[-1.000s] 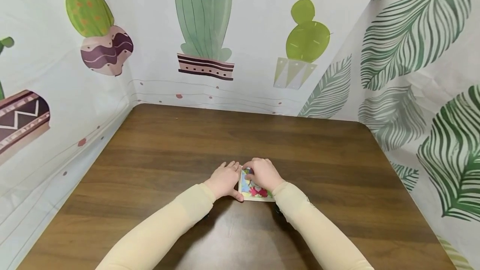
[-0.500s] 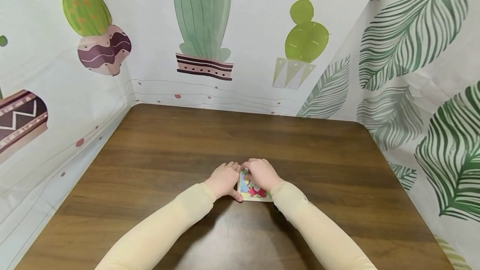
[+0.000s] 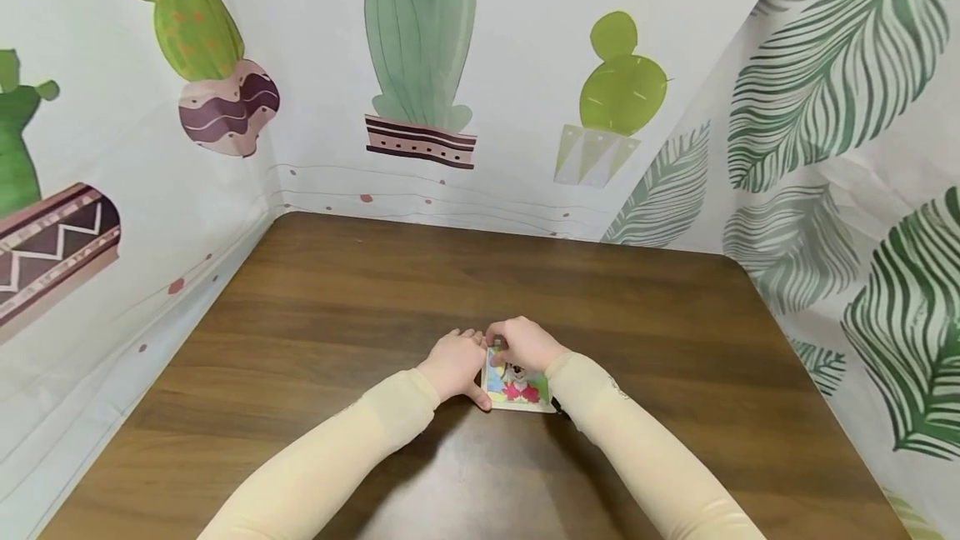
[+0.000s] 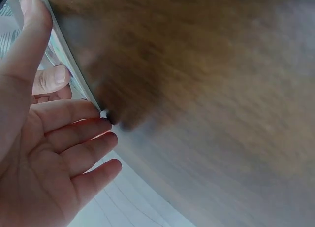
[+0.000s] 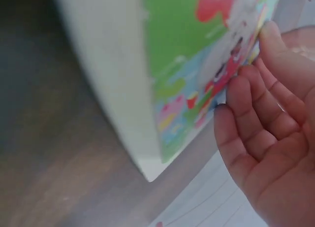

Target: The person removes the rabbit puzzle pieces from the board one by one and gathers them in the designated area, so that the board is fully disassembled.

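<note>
I have room to pass over the tabletop (image 3: 390, 273) beyond both hands and out to either side; left hand (image 3: 456, 365) blocks the picture board's left edge, right hand (image 3: 528, 344) covers the upper part of the picture board (image 3: 519, 392); left sleeve (image 3: 345, 448) and right sleeve (image 3: 637, 448) bar the near flanks — a gap between; patterned cloth (image 3: 525, 107) bounds the far side.

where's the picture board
In the head view, the picture board lies on the table just right of centre, the left hand at its left edge, the right hand over it.
</note>
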Motion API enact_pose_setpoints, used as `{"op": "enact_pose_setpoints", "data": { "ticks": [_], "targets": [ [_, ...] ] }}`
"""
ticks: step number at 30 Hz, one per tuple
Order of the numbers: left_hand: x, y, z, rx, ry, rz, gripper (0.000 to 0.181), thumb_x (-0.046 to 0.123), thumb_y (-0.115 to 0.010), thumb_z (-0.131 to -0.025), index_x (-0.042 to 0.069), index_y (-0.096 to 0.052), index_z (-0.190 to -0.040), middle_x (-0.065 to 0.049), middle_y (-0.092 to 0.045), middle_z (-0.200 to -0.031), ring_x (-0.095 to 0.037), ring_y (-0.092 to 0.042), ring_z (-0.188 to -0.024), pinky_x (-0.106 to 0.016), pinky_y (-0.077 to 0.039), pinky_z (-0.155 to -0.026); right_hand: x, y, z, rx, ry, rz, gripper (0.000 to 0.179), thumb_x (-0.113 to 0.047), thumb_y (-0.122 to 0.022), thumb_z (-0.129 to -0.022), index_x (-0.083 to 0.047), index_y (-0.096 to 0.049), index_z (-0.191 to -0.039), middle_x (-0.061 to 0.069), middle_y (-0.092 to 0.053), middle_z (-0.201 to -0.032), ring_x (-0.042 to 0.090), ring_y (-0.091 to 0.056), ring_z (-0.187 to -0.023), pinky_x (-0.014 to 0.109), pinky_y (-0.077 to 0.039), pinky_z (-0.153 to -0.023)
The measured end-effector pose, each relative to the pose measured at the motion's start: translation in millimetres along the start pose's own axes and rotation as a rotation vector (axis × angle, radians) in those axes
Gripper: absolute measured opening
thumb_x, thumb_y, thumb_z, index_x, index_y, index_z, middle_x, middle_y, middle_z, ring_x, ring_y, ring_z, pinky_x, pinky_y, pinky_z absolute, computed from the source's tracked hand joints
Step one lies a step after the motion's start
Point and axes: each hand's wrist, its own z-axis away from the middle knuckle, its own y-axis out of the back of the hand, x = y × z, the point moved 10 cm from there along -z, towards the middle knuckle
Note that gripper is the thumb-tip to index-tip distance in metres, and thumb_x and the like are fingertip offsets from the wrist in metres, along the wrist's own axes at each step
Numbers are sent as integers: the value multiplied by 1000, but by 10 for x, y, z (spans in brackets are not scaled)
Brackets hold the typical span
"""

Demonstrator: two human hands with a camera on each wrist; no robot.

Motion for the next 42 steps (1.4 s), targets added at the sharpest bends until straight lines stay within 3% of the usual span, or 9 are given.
{"op": "enact_pose_setpoints", "data": {
  "ticks": [4,13,18,26,32,37,42],
  "targets": [
    [26,2,-3,18,-9,-2,106,74,-71,-56,3,-54,-133,-10,-55,-135,-22,-50,-125,-39,-40,-104,22,9,-18,8,4,-2,16,-14,-77,-78,-11,-67,-90,-1,-61,-75,11,-51,-66,28,-46,-64],
    [71,59,-3,71,-42,-1,98,72,-73,-56,7,-59,-127,-6,-60,-128,-21,-54,-117,-36,-43,-99,-42,30,30,7,60,69,12,-12,-74,-81,-12,-63,-78,0,-54,-76,13,-47,-71,27,-43,-66],
    [66,44,-8,65,-44,-4,103,73,-72,-56,5,-56,-131,-8,-57,-132,-22,-52,-122,-36,-42,-101,-88,109,111,92,71,83,5,-10,-73,-82,-9,-69,-85,3,-60,-81,15,-53,-72,30,-49,-69],
    [46,17,12,46,-47,-43,108,78,-66,-56,5,-53,-135,-7,-56,-135,-20,-50,-125,-40,-39,-105,-85,102,164,173,62,156,14,-5,-68,-85,-11,-75,-95,0,-65,-86,14,-61,-79,32,-53,-76],
    [23,23,18,60,-42,-56,108,79,-65,-55,7,-55,-134,-6,-57,-133,-21,-52,-124,-41,-40,-104,-142,60,124,148,69,245,33,10,-60,-81,-13,-74,-99,2,-66,-89,18,-62,-84,34,-53,-79],
    [2,-15,20,55,-21,-45,107,79,-66,-54,8,-55,-134,-6,-56,-134,-20,-52,-124,-41,-40,-104,-157,19,117,106,93,237,26,0,-66,-84,-14,-73,-105,3,-71,-93,19,-66,-87,36,-53,-80],
    [32,5,25,71,-10,-50,105,80,-65,-54,9,-58,-131,-7,-58,-132,-21,-54,-120,-42,-40,-103,-145,16,74,40,147,201,20,-11,-71,-84,-14,-73,-103,-2,-72,-94,14,-65,-80,32,-53,-76]
  ]
}}
